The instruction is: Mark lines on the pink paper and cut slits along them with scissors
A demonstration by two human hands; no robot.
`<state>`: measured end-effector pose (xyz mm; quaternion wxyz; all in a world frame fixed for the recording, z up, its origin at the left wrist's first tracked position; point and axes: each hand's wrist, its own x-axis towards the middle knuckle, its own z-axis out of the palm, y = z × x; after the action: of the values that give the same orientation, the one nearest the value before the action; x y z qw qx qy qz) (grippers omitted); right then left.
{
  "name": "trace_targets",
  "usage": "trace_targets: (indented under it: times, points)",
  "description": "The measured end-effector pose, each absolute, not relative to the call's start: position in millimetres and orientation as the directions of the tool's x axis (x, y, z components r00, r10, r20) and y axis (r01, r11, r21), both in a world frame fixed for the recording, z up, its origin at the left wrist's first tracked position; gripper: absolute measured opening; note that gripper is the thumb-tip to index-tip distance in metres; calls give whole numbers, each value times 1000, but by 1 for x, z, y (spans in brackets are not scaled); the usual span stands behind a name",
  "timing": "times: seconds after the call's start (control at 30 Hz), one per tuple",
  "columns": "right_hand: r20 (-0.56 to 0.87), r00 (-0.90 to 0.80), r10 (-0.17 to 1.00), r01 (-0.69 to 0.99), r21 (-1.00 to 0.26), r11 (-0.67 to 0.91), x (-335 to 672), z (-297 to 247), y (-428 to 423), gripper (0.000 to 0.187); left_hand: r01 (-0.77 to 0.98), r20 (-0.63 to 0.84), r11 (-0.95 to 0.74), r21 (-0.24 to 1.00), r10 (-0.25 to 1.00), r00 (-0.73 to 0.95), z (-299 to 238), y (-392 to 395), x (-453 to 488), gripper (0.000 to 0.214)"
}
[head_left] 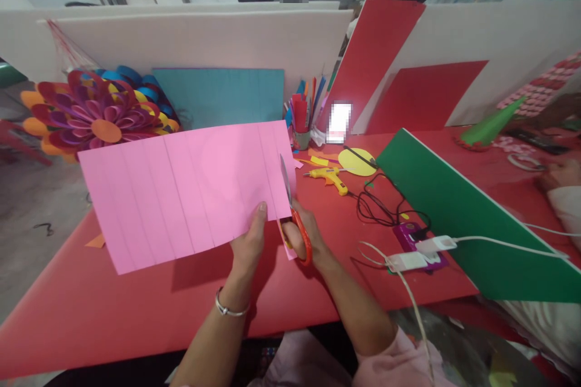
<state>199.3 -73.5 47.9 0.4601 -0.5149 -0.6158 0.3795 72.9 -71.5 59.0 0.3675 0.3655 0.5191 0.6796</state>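
A large pink paper sheet (181, 187) with several straight crease lines is held up above the red table. My left hand (252, 239) grips its lower edge, the thumb on the near face and the other fingers hidden behind. Orange-handled scissors (304, 242) are in my right hand (302, 233), fingers through the loops. Their blades lie along the sheet's right side, and a narrow strip (289, 251) hangs partly cut at the lower right corner. How far apart the blades are is hard to make out.
On the red table (218, 308) lie a yellow glue gun (331, 178), a yellow paper oval (358, 161) and a purple power strip (403, 236) with plugs and cables. A green board (472, 224) leans at right; a paper flower (106, 127) stands at left. Another person's hand (563, 175) rests far right.
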Motion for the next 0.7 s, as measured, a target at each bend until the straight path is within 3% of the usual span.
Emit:
trace_targets:
  times: [0.43, 0.7]
  points:
    - [182, -20, 983, 320, -930, 179, 200, 45, -73, 21, -112, 106, -177, 978, 880, -463, 60, -72, 73, 41]
    - [216, -22, 976, 256, -943, 214, 199, 48, -75, 16, -111, 120, -192, 975, 877, -464, 59, -71, 73, 39]
